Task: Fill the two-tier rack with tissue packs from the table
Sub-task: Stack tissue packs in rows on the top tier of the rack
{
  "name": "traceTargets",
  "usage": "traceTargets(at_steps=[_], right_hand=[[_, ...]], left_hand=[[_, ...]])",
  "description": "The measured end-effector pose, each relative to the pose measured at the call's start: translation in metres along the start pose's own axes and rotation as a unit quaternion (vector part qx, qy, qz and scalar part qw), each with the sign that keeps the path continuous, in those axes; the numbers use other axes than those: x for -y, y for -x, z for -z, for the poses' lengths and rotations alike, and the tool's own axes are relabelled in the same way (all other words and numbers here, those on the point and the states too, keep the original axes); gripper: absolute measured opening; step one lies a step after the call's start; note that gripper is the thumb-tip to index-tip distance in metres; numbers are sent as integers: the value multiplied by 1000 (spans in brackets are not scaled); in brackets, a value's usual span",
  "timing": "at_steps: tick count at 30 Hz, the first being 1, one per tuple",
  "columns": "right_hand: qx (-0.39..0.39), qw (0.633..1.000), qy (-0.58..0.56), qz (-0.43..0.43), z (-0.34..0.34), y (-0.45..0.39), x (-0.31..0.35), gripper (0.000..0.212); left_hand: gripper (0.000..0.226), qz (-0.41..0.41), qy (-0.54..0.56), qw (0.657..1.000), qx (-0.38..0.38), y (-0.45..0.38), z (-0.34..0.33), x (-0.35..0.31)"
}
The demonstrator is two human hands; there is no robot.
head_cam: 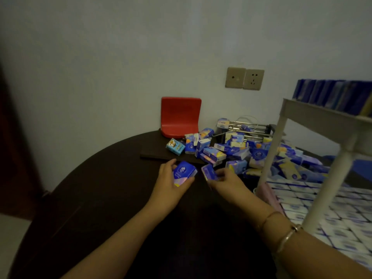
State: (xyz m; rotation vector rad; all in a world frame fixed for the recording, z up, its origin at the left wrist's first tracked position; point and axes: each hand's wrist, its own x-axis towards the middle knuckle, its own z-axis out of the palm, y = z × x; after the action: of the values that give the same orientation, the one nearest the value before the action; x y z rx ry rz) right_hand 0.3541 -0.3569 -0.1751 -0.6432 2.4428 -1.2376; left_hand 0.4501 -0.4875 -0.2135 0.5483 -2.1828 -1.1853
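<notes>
My left hand (171, 182) grips a blue tissue pack (184, 172) just above the dark round table (100, 198). My right hand (225, 181) pinches a second blue pack (209, 172) close beside it. A loose pile of blue and white tissue packs (227, 150) lies behind both hands. The white two-tier rack (314, 117) stands at the right. Its lower tier (322, 206) is covered with rows of packs, and dark blue packs (338, 95) stand in a row on the upper tier.
A red plastic stand (180, 115) leans at the wall behind the pile. A metal wire rack (251, 127) sits behind the packs. Wall sockets (244, 78) are above. A rack post (271, 146) stands just right of my right hand.
</notes>
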Motion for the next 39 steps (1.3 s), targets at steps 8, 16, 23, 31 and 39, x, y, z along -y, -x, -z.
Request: traceTargets(at_steps=[8, 16, 23, 31, 39], right_hand=[[95, 924, -340, 148, 75, 73, 102, 27], [43, 915, -218, 338, 172, 138, 155, 12], [-100, 936, -175, 288, 247, 131, 137, 29], [-167, 968, -152, 108, 328, 85, 58, 15], [-121, 992, -31, 9, 314, 25, 36, 49]], left_hand=[[51, -129, 174, 975, -38, 15, 44, -143], [54, -245, 173, 950, -84, 27, 45, -264], [70, -270, 132, 954, -9, 17, -4, -324], [58, -21, 141, 987, 69, -16, -46, -324], [39, 129, 229, 957, 125, -34, -81, -338]])
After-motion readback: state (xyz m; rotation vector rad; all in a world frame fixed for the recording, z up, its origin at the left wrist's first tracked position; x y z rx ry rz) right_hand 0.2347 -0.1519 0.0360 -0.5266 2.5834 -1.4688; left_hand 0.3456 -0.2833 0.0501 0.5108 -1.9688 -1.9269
